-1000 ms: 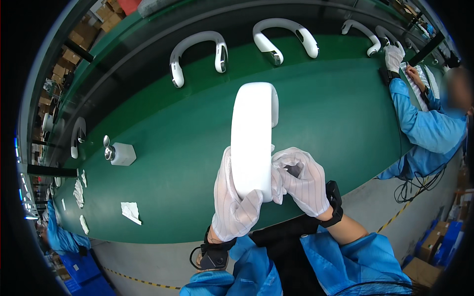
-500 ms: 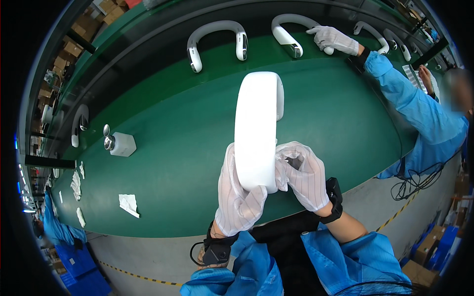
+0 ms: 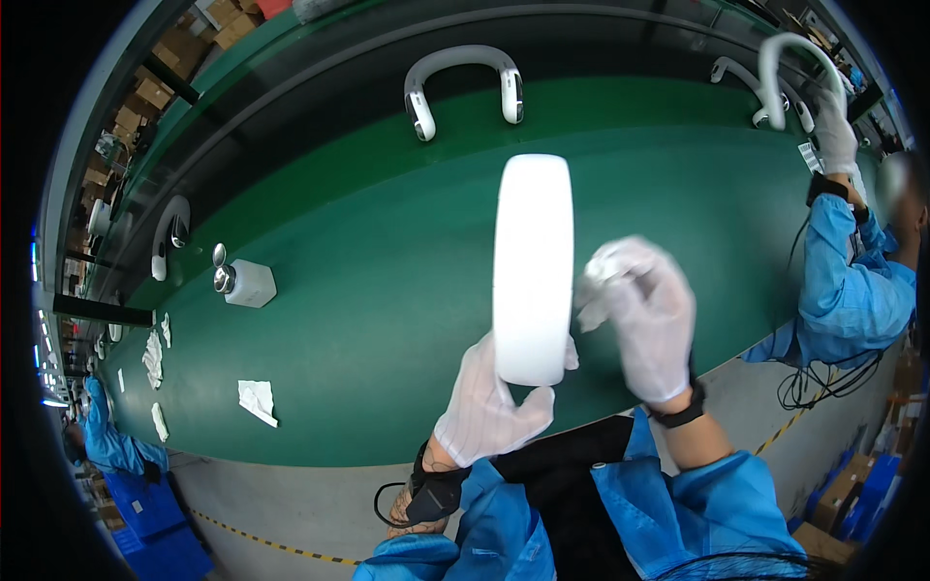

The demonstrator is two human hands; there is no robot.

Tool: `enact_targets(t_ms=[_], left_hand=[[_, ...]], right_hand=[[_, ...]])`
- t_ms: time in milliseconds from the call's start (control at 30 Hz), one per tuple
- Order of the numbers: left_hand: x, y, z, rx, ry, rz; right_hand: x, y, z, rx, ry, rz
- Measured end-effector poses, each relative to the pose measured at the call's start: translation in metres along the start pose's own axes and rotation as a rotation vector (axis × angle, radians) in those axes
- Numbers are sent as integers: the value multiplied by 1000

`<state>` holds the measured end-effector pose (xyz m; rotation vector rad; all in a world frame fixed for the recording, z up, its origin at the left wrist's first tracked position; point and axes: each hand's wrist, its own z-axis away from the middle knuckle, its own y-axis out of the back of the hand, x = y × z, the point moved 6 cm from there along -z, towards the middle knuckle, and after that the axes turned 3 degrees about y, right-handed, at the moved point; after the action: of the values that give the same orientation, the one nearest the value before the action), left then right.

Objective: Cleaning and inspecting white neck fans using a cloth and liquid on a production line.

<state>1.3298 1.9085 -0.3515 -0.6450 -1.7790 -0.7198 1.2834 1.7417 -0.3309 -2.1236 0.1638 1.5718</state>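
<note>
Seen edge-on, a white U-shaped neckband device (image 3: pixel 533 271) stands raised in front of me above the green worktable. My left hand (image 3: pixel 492 407), in a thin white striped glove, grips its lower end, the thumb on the near side. My right hand (image 3: pixel 661 324), gloved alike, is to the right of the device and apart from it, slightly blurred. Between its bent fingers is a crumpled white wipe (image 3: pixel 594 308). The device's far side and my left fingertips behind it are mostly hidden.
Another neckband device (image 3: pixel 463 56) lies at the back of the green worktable (image 3: pixel 387 320). To the left are a white pump bottle (image 3: pixel 252 284) with its lid up, a torn wipe (image 3: pixel 257 400) and several scraps. At right a co-worker's gloved hand (image 3: pixel 835 136) holds a neckband device.
My right hand has moved away from the device to the right, taking the wipe along. The device has turned edge-on. The co-worker has lifted a neckband device from the back toward the right.
</note>
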Motion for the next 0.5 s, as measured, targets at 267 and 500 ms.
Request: enact_targets(t_ms=[267,500], left_hand=[[18,-1,-2,107,5,-83],[24,-9,-7,121,112,374]], right_hand=[[-72,-45,-49,-369,914,743],[-54,-86,-90,-756,740,760]])
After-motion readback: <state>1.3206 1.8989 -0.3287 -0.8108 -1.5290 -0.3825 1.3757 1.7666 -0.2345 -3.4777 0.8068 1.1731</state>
